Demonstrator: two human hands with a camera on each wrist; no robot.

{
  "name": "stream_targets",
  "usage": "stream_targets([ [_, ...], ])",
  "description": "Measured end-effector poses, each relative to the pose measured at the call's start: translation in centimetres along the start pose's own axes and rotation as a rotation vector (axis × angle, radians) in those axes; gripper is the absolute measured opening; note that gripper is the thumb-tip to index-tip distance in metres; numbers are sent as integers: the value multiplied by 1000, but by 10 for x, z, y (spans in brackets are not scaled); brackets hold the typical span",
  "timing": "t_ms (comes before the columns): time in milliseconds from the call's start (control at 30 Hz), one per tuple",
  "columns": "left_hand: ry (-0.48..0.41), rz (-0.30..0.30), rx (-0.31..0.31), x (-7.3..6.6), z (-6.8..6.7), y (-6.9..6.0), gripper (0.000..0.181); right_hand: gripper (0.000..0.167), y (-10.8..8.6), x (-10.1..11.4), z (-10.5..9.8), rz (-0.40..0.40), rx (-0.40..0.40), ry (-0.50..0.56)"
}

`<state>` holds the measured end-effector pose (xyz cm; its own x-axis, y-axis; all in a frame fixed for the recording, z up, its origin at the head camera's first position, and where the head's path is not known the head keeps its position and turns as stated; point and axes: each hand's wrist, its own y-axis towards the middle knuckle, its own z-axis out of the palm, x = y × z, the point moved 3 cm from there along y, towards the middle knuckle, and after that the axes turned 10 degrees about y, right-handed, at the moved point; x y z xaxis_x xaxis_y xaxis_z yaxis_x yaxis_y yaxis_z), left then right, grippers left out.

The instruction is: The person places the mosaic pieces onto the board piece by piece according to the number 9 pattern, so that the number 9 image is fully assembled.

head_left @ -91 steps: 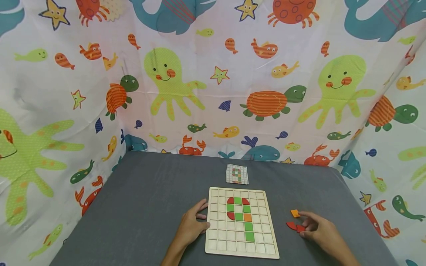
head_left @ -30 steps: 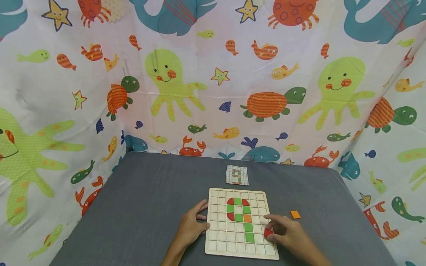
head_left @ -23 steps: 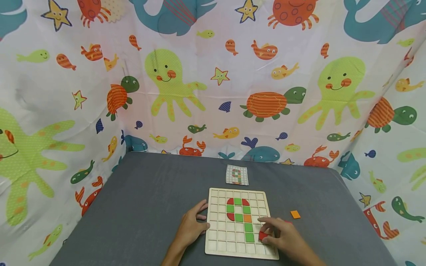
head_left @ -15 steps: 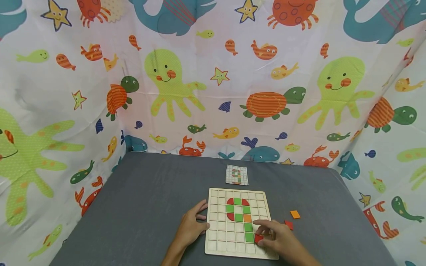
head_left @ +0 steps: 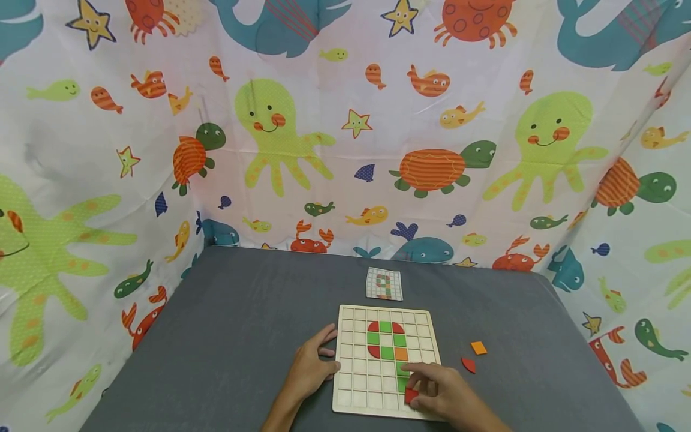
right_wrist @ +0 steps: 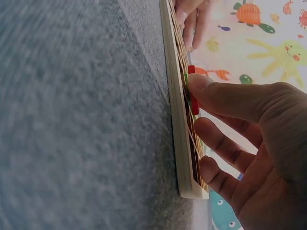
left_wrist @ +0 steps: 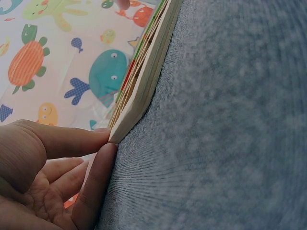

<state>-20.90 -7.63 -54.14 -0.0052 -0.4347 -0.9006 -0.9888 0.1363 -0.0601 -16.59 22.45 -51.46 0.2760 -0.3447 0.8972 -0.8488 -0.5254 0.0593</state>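
A pale wooden grid board (head_left: 358, 382) lies on the dark table, with green, red and orange tiles set in its cells. My left hand (head_left: 312, 363) holds its left edge; in the left wrist view the thumb and a finger (left_wrist: 98, 184) meet at the board's rim (left_wrist: 139, 108). Over the lower right part of the board, my right hand (head_left: 439, 390) pinches a red tile (head_left: 411, 395) just below the column of green tiles (head_left: 402, 383). The red tile (right_wrist: 194, 103) appears edge-on in the right wrist view, tilted against the board. Its full outline is hidden by the fingers.
Right of the board lie an orange square tile (head_left: 478, 348) and a red quarter-round tile (head_left: 468, 365). Behind the board is a small card (head_left: 384, 284) printed with a coloured grid pattern. A sea-animal curtain (head_left: 345, 180) surrounds the table (head_left: 259, 306).
My right hand has picked up a red tile from the table and carried it left onto the board's lower part. The left hand has stayed at the edge.
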Motion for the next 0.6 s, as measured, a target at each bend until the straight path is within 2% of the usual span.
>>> stream_targets([
  [133,4,1,-4,0,0,0,85,50,0,1,2,-40,12,-18],
  [333,8,7,-4,-1,0,0,85,50,3,0,5,9,32,-17],
  [600,-1,5,4,0,-1,0,85,48,5,-1,7,-4,37,-11],
])
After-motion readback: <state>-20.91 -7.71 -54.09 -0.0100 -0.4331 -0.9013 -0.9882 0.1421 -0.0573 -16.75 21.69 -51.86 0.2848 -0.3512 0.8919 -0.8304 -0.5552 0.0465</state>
